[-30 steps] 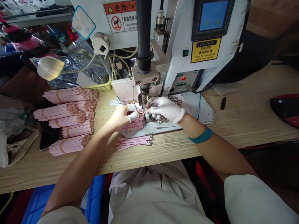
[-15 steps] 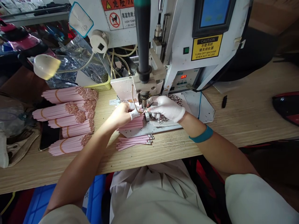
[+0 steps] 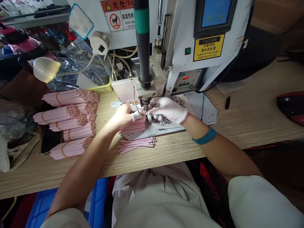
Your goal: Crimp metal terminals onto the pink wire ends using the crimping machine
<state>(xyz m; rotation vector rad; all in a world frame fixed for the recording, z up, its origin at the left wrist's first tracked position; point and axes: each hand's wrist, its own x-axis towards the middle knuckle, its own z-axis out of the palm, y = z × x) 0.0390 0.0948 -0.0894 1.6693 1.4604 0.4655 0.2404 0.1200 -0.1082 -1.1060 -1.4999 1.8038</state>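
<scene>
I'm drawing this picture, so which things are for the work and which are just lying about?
Seem for the work:
machine, left hand and right hand at its tip
pink strips by the left hand
small metal pieces
banded bundles

Probably just lying about:
pink-and-black bottle
black scrap
black-and-red object

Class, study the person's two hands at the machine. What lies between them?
In the head view, the machine's metal tip stands between the left hand and the right hand, with a small metal block just below it.

L hand (image 3: 122,118) + gloved R hand (image 3: 170,110) nr machine tip (image 3: 146,103), pink wires (image 3: 135,126) by L
</scene>
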